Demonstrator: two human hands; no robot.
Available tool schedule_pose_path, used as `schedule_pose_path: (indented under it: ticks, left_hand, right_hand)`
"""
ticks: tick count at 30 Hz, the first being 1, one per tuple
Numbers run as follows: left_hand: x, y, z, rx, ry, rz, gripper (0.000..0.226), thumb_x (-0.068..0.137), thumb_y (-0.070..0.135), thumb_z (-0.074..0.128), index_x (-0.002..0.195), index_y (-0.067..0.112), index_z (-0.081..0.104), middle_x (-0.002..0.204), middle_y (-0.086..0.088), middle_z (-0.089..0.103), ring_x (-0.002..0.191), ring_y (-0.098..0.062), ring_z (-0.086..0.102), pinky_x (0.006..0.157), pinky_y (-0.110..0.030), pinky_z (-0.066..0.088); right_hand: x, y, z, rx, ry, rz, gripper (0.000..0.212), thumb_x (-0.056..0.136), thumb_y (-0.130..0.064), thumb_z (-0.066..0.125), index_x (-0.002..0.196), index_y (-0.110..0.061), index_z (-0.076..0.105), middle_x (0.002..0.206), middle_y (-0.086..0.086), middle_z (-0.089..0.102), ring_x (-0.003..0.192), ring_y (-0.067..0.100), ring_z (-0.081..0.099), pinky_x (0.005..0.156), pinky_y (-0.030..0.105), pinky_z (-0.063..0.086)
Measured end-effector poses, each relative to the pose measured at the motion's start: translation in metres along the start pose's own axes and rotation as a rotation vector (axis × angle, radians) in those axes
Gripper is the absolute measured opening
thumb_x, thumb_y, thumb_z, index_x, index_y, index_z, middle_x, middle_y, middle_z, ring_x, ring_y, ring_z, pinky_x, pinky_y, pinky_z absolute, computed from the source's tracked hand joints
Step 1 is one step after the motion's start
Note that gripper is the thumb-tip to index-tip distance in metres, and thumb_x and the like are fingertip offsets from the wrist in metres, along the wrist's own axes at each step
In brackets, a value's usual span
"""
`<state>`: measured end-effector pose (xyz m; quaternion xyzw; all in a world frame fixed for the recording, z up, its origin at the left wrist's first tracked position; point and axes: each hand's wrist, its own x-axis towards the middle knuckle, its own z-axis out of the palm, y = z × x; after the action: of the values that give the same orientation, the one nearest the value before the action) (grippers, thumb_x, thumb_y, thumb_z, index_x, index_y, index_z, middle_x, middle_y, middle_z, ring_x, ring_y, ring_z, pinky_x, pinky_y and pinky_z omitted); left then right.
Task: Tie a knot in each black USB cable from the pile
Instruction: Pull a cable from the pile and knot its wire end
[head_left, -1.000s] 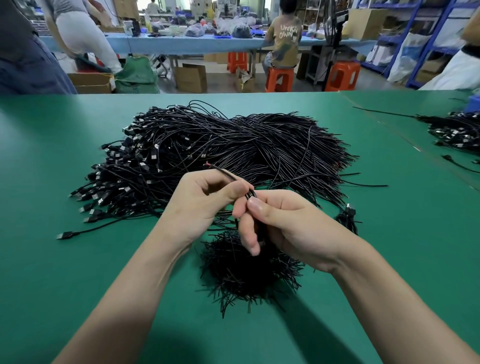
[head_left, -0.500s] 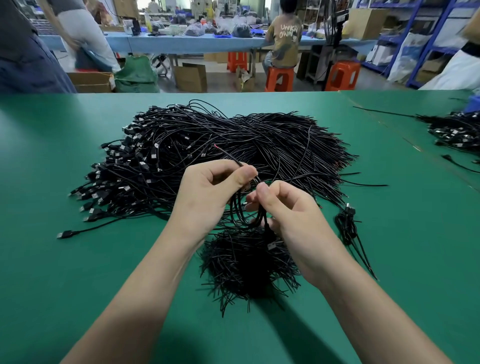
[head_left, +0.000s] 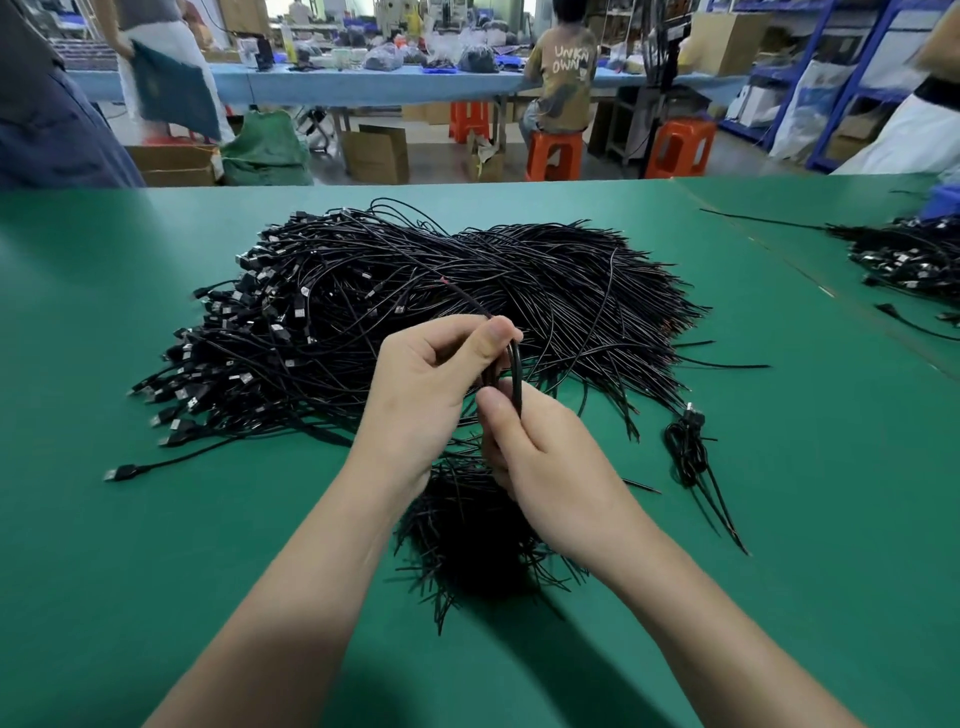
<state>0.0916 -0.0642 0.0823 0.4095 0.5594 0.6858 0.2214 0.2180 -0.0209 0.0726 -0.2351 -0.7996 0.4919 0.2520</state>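
Observation:
A big pile of black USB cables (head_left: 415, 312) lies on the green table (head_left: 156, 519), plugs fanned out to the left. Above its near edge, my left hand (head_left: 421, 395) and my right hand (head_left: 540, 467) together hold one black cable (head_left: 515, 374). The left thumb and fingers pinch its upper part, and a red-tipped end sticks up to the left. The right hand grips the doubled strands just below. A smaller heap of cables (head_left: 467, 530) lies under my wrists, partly hidden.
One knotted cable (head_left: 688, 447) lies alone to the right of my hands. A second pile of cables (head_left: 904, 260) sits at the far right. Beyond the table's far edge are people, orange stools (head_left: 675, 148) and boxes.
My hands have closed together. The left hand lifted the cable's upper part a little, and the right hand slid up to grip the strands directly beneath it.

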Motion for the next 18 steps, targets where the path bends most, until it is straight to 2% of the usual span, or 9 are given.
schedule_pose_path:
  ticks: [2, 4, 6, 8, 9, 12, 14, 16, 18]
  left_hand:
    - [-0.006, -0.005, 0.006, 0.053, 0.047, -0.022, 0.031, 0.097, 0.045, 0.065, 0.089, 0.02, 0.083, 0.086, 0.003, 0.079, 0.082, -0.008, 0.073, 0.078, -0.022, 0.058]
    - [-0.013, -0.007, 0.013, 0.179, 0.038, -0.048, 0.054, 0.101, 0.06, 0.054, 0.095, 0.012, 0.079, 0.092, -0.008, 0.079, 0.089, -0.017, 0.073, 0.086, -0.041, 0.06]
    - [-0.02, -0.007, 0.021, 0.262, 0.021, -0.047, 0.069, 0.098, 0.067, 0.048, 0.09, 0.002, 0.067, 0.076, -0.007, 0.071, 0.074, -0.011, 0.059, 0.075, -0.04, 0.055]
    - [-0.025, -0.004, 0.026, 0.291, 0.04, -0.005, 0.056, 0.102, 0.055, 0.056, 0.079, 0.004, 0.059, 0.056, 0.011, 0.05, 0.058, -0.005, 0.041, 0.055, -0.028, 0.038]
    - [-0.025, -0.004, 0.028, 0.299, 0.052, 0.0, 0.05, 0.104, 0.047, 0.059, 0.074, 0.007, 0.057, 0.053, 0.014, 0.045, 0.054, -0.003, 0.036, 0.052, -0.025, 0.032]
    - [-0.024, -0.002, 0.025, 0.253, 0.047, 0.003, 0.045, 0.106, 0.037, 0.061, 0.077, 0.002, 0.061, 0.055, 0.009, 0.051, 0.057, -0.005, 0.041, 0.054, -0.03, 0.035]
    - [-0.022, 0.0, 0.023, 0.23, 0.045, 0.0, 0.045, 0.105, 0.037, 0.061, 0.088, -0.005, 0.065, 0.071, -0.013, 0.07, 0.064, -0.013, 0.056, 0.06, -0.042, 0.049]
    - [-0.022, -0.001, 0.021, 0.238, 0.06, 0.003, 0.041, 0.105, 0.037, 0.06, 0.097, -0.002, 0.07, 0.093, -0.019, 0.077, 0.083, -0.029, 0.073, 0.081, -0.054, 0.057]
    - [-0.021, -0.003, 0.02, 0.192, 0.07, 0.007, 0.029, 0.106, 0.03, 0.06, 0.099, 0.006, 0.075, 0.096, -0.01, 0.08, 0.095, -0.027, 0.076, 0.089, -0.054, 0.057]
  right_hand:
    - [0.001, 0.001, 0.0, -0.167, 0.094, -0.015, 0.03, 0.108, -0.042, 0.035, 0.081, -0.04, 0.048, 0.06, -0.009, 0.059, 0.052, 0.008, 0.052, 0.054, 0.03, 0.039]
    - [0.004, 0.0, -0.002, -0.323, 0.162, 0.015, 0.027, 0.108, -0.042, 0.032, 0.091, -0.03, 0.05, 0.071, -0.004, 0.062, 0.064, 0.019, 0.059, 0.06, 0.04, 0.045]
    - [0.007, 0.0, -0.003, -0.48, 0.202, 0.048, 0.029, 0.108, -0.041, 0.03, 0.093, -0.023, 0.047, 0.075, -0.003, 0.06, 0.068, 0.024, 0.056, 0.059, 0.041, 0.04]
    - [0.008, 0.0, -0.002, -0.607, 0.212, 0.041, 0.022, 0.107, -0.036, 0.03, 0.099, -0.023, 0.046, 0.073, -0.006, 0.057, 0.066, 0.024, 0.054, 0.057, 0.039, 0.034]
    - [0.007, 0.0, -0.002, -0.647, 0.216, 0.028, 0.02, 0.107, -0.033, 0.03, 0.104, -0.022, 0.046, 0.072, -0.006, 0.057, 0.065, 0.025, 0.053, 0.057, 0.039, 0.034]
    - [0.005, 0.0, -0.003, -0.619, 0.225, 0.011, 0.031, 0.107, -0.034, 0.026, 0.124, -0.017, 0.045, 0.08, 0.0, 0.063, 0.071, 0.03, 0.054, 0.061, 0.039, 0.032]
    - [0.003, 0.002, -0.005, -0.538, 0.184, -0.028, 0.031, 0.106, -0.037, 0.03, 0.127, -0.019, 0.043, 0.083, 0.0, 0.066, 0.075, 0.029, 0.059, 0.06, 0.039, 0.032]
    - [0.002, 0.003, -0.006, -0.38, 0.119, -0.031, 0.019, 0.106, -0.042, 0.035, 0.12, -0.03, 0.041, 0.078, -0.007, 0.065, 0.071, 0.015, 0.061, 0.058, 0.037, 0.038]
    - [0.002, 0.004, -0.009, -0.197, 0.055, 0.0, 0.018, 0.107, -0.045, 0.037, 0.121, -0.038, 0.045, 0.088, -0.021, 0.067, 0.081, -0.003, 0.063, 0.07, 0.026, 0.048]
